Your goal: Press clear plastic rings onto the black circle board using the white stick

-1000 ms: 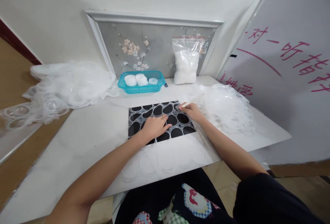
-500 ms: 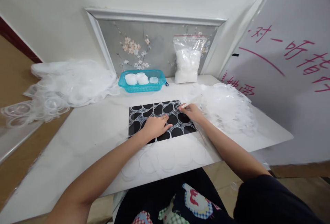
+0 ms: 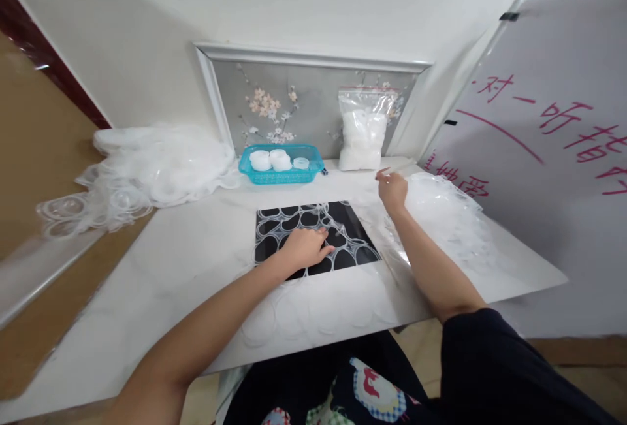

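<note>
My left hand lies flat with its fingers spread on a clear plastic sheet full of round cut-outs, pressing it against a black rectangular mat. At the mat's upper right, the sheet's edge looks crumpled and pulled away, baring black surface. My right hand is raised off the mat to the right, fingers closed around a thin white stick-like tool. Its exact kind is too blurred to tell. Beneath the mat's front edge, more clear plastic with round outlines lies on the white table.
A blue basket holding several white round pieces stands at the back, beside a zip bag of white pieces. Clear plastic scraps are heaped at left, more sheets at right. A whiteboard borders the right side.
My right hand has moved up and right, away from the mat. The sheet's upper right part has come off the mat there. My left hand stays put; the view has tilted slightly.
</note>
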Available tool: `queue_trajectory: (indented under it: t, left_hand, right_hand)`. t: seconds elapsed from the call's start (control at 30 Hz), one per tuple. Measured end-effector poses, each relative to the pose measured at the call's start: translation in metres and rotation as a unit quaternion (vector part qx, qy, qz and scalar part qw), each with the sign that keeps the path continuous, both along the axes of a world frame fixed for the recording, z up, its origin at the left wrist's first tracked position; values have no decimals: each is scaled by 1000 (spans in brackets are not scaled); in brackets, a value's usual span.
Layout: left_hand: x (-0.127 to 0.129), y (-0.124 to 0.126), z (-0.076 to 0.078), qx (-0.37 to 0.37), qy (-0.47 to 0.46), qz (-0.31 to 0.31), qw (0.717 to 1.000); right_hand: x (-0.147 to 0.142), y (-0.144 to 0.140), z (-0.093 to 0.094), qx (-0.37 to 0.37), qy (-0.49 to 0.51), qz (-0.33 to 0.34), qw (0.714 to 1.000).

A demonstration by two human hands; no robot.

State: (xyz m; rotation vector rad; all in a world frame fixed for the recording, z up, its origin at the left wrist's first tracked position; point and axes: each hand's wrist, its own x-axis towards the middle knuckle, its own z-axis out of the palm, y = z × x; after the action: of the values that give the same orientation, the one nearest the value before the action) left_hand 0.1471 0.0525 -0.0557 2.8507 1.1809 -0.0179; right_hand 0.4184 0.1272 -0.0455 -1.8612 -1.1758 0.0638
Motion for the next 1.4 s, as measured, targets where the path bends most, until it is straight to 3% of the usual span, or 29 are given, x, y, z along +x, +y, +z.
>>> queue_trajectory:
  t: [0.07, 0.17, 0.3, 0.43, 0.6, 0.67, 0.77, 0.9, 0.97, 1.13, 1.3, 1.4]
  left_hand:
    - [-1, 0, 0, -2, -2, -3, 1000]
    - [-4, 1, 3, -10, -5, -2, 1000]
    - [-7, 3, 9, -23, -6, -7, 1000]
    - [-5, 11, 15, -27, -4, -2, 1000]
    - [17, 42, 22, -10, -68, 33, 997]
    - [31, 55, 26, 0, -102, 68, 992]
    - [51, 65, 29, 8, -111, 84, 990]
    - [69, 60, 25, 1, -93, 48, 995]
    - [74, 57, 18, -12, -75, 25, 997]
    - [81, 63, 5, -34, -60, 8, 998]
    - [87, 72, 6, -35, -65, 10, 997]
    - [91, 76, 8, -36, -67, 1, 997]
  right_hand:
    - [-1, 2, 7, 8, 50, 24, 998]
    - [-14, -10, 2, 12, 145, 101, 984]
    - [-24, -31, -10, 34, 322, 168, 931]
    - [-13, -39, -1, 66, 507, 174, 842]
    - [1, -47, 28, 158, 729, 190, 639]
    - [0, -53, 32, 175, 732, 227, 618]
    - [-5, -60, 28, 186, 730, 245, 610]
    - [-9, -62, 14, 150, 757, 226, 595]
    - [-7, -61, 10, 121, 741, 233, 618]
    - [5, -61, 12, 122, 646, 236, 716]
    - [17, -67, 26, 166, 595, 224, 754]
    - [20, -70, 31, 186, 585, 213, 760]
